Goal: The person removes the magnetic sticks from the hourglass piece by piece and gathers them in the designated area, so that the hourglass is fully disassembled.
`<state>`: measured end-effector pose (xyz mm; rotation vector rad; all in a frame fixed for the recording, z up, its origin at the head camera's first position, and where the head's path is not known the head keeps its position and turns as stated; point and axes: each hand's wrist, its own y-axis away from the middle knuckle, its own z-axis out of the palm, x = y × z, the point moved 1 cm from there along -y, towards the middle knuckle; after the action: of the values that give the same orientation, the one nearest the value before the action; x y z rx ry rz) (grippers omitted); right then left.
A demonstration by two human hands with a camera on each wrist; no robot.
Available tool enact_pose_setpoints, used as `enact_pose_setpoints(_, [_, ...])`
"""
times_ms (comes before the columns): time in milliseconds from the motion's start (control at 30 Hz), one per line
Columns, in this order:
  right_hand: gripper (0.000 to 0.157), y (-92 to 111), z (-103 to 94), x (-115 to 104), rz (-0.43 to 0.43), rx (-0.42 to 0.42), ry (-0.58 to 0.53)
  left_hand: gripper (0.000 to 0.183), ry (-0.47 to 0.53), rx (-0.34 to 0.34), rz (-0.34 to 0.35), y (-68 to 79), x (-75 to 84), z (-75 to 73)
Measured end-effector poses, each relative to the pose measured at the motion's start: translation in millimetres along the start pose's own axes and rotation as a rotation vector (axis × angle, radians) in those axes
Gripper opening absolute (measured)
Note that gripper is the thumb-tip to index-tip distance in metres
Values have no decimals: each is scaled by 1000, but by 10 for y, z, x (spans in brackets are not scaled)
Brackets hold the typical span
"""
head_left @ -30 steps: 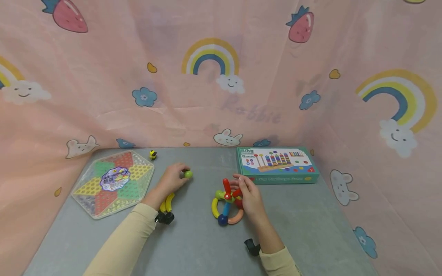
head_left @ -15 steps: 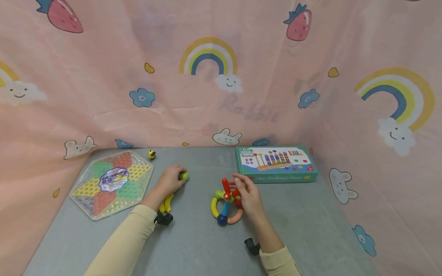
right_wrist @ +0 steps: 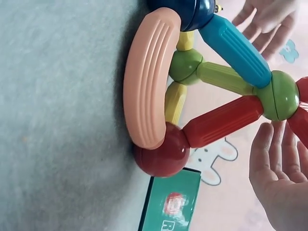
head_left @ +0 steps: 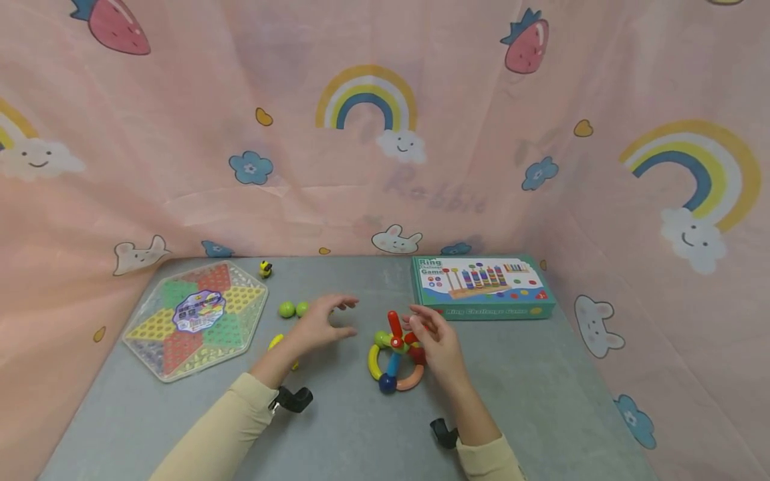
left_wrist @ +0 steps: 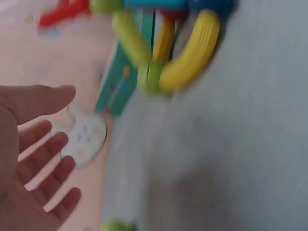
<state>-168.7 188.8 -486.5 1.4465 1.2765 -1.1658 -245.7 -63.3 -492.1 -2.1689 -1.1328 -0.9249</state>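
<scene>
Creased pink cloth backdrop; rainbow prints, rabbit prints; grey tabletop below.

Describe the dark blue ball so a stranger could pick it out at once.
On the gray table, find the green Ring Challenge Game box at the back right. Nearer the camera and left of it stands a ball-and-stick structure. At its near base corner sits the dark blue ball, the only visible ball not green or red.
</scene>
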Motion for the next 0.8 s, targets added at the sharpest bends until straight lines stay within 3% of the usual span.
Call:
enact_pose_setpoints(133, [46,41,-22,30,-9,0,60,67,55,-68,-28,175,121,271])
enact_pose_setpoints(333, [50,102,-65,82,-4,-13,59,77,-10,-79,-120,359,174,732])
enact_pose_setpoints(500, [36,113,-89,109,-39,-23,22,81,-56,9,-167,384,216,981])
enact_pose_setpoints(667, [31,119,-79,125,-54,-30,29,83,-70,109,-188,393,284,1088])
enact_pose_setpoints(800, [31,106,-76,133,-59,-19,96,76,-65,139,-196,402,324,1146])
